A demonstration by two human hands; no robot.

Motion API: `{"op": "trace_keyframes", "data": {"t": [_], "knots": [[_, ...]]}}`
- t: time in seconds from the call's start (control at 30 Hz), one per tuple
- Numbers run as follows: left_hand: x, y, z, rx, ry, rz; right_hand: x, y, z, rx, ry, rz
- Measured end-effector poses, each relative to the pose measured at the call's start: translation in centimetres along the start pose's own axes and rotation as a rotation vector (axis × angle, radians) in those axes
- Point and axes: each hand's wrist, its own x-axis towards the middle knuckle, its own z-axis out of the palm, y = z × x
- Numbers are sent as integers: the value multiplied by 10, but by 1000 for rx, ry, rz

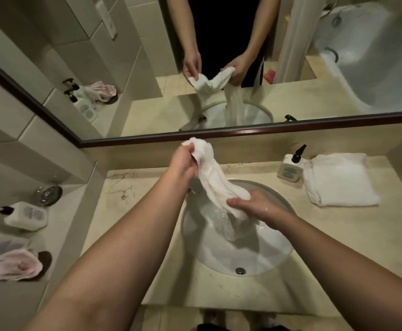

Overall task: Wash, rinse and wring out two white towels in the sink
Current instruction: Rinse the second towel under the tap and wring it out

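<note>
Towel (pixel 215 185), wet and bunched, stretches between your hands above the sink (pixel 276 256): your left hand (pixel 183 161) grips its raised end with curled fingers, your right hand (pixel 250 204) clutches its middle. A second towel (pixel 338 180) lies folded on the desk (pixel 338 235), right of the basin.

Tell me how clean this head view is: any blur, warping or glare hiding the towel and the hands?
Head view: dim warm light; wide-angle bending bows the mirror frame; wet towel slightly soft, its lower end blurring into the sink; left hand and right hand readable; no glare.
</note>
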Motion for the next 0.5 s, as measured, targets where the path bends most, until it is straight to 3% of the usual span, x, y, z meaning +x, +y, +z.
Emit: {"op": "trace_keyframes", "data": {"t": [0.07, 0.17, 0.3, 0.4, 0.5], "knots": [[1, -28, -13, 176, -133, -76, 1, 1, 5, 141, 53, -25], [-2, -73, -28, 421, -292, -55, -3, -9, 4, 386, 94, -36], [-20, -128, -39, 515, -375, -20, -6, -23, -6, 646, 84, -13], [-38, -152, -42, 665, -383, 101, -8, -33, -12, 854, 96, 42], [-40, -166, -47, 719, -418, 184, -12, -42, -20, 927, 52, 58]]}}
